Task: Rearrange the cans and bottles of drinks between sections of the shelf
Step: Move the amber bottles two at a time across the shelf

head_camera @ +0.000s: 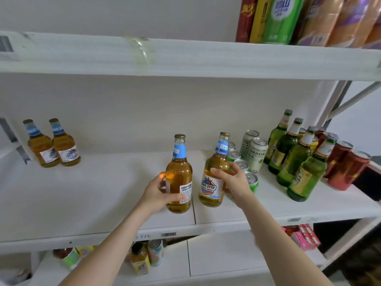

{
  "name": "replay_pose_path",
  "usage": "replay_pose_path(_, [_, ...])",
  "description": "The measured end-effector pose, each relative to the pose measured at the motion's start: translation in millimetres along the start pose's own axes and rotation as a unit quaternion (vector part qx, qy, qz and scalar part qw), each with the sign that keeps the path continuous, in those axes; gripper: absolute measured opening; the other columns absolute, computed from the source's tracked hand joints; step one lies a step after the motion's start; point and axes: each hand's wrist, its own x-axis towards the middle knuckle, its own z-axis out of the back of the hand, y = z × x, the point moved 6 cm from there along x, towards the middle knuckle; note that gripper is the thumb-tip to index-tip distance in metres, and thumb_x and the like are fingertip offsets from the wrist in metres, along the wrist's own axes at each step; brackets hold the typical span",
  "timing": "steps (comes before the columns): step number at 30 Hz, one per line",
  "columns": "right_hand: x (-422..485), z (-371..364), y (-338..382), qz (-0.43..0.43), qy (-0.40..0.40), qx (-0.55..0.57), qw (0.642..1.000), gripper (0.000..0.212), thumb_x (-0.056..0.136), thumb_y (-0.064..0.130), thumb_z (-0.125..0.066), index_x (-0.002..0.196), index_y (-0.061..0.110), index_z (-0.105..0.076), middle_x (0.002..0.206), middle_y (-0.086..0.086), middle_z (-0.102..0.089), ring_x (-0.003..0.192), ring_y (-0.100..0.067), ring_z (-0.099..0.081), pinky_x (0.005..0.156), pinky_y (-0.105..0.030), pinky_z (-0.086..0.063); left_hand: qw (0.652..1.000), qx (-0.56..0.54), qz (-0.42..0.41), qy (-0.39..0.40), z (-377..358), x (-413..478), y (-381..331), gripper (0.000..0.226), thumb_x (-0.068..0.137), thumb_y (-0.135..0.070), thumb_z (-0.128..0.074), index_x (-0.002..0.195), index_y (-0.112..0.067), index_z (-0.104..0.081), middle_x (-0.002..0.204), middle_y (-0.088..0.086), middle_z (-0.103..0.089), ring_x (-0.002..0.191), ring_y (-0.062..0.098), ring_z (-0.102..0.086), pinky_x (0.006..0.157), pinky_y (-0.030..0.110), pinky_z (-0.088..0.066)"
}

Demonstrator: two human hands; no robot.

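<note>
Two amber beer bottles with blue neck labels stand near the front of the middle shelf (103, 203). My left hand (158, 193) grips the left amber bottle (179, 174) around its lower body. My right hand (233, 180) is wrapped around the right amber bottle (215, 174), which tilts slightly. Two more of the same amber bottles (54, 144) stand together at the shelf's far left. The seam between the two shelf sections runs just right of the left-hand bottle.
Green-topped cans (250, 179) and two white cans (255, 153) stand right behind my right hand. Green glass bottles (296, 157) and red cans (346, 170) fill the right end. Snack tubes (288, 19) sit on the top shelf. Drinks (144, 256) stand on the lower shelf.
</note>
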Motion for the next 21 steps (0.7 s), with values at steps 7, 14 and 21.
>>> replay_pose_path(7, [46.8, 7.5, 6.1, 0.019, -0.017, 0.037, 0.999, 0.041, 0.079, 0.005, -0.078, 0.114, 0.012, -0.057, 0.095, -0.004, -0.069, 0.060, -0.004, -0.071, 0.046, -0.017, -0.051, 1.000, -0.007, -0.010, -0.023, -3.0, 54.0, -6.8, 0.083, 0.039, -0.049, -0.095, 0.113, -0.041, -0.060, 0.116, -0.004, -0.071, 0.109, 0.022, -0.067, 0.092, 0.050, -0.057])
replay_pose_path(14, [102.0, -10.1, -1.2, 0.039, -0.006, 0.019, 0.999, 0.055, 0.069, 0.015, -0.087, 0.114, 0.023, -0.058, 0.108, -0.002, -0.071, 0.088, -0.014, -0.072, 0.063, -0.023, -0.055, 0.998, -0.035, 0.005, -0.060, 2.4, 88.4, 7.7, 0.084, 0.036, -0.043, -0.096, 0.112, -0.044, -0.059, 0.115, -0.005, -0.071, 0.108, 0.019, -0.067, 0.091, 0.049, -0.057])
replay_pose_path(21, [152.4, -24.5, -16.4, 0.051, -0.002, 0.021, 0.998, 0.073, 0.065, 0.018, -0.090, 0.126, 0.020, -0.052, 0.116, -0.001, -0.066, 0.102, -0.017, -0.068, 0.086, -0.037, -0.058, 0.994, -0.043, 0.000, -0.104, -0.8, 118.1, 30.4, 0.080, 0.034, -0.038, -0.095, 0.107, -0.040, -0.060, 0.108, -0.006, -0.074, 0.102, 0.015, -0.070, 0.089, 0.046, -0.059])
